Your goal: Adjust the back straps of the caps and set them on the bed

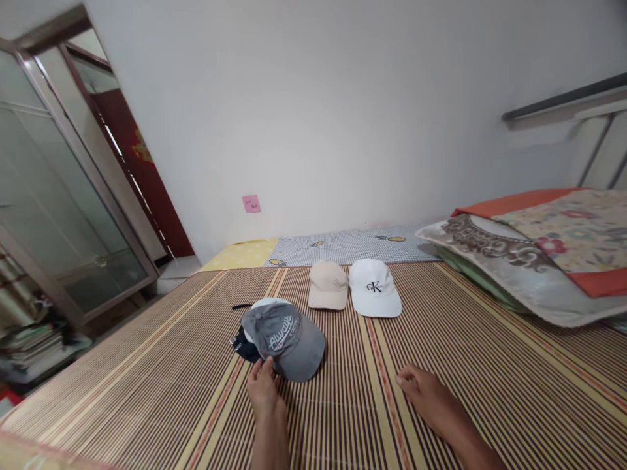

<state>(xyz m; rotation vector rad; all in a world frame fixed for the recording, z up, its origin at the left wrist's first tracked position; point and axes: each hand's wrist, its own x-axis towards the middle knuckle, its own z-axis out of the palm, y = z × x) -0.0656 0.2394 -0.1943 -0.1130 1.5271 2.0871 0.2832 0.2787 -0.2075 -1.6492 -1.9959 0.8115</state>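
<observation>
A grey cap with white "Always" lettering lies over a small pile on the left of the mat. Under it show part of a white cap and a dark navy cap, mostly hidden. My left hand pinches the near edge of the grey cap between thumb and fingers. Farther back, a beige cap sits beside a white cap with black letters, both with brims toward me. Over the mat on the right, my right hand is closed with curled fingers and holds nothing visible.
The striped bamboo mat covers the bed. Folded bedding is stacked at the right. Behind the caps runs a checked cloth along the white wall, which bears a pink note. A glass door stands at the left.
</observation>
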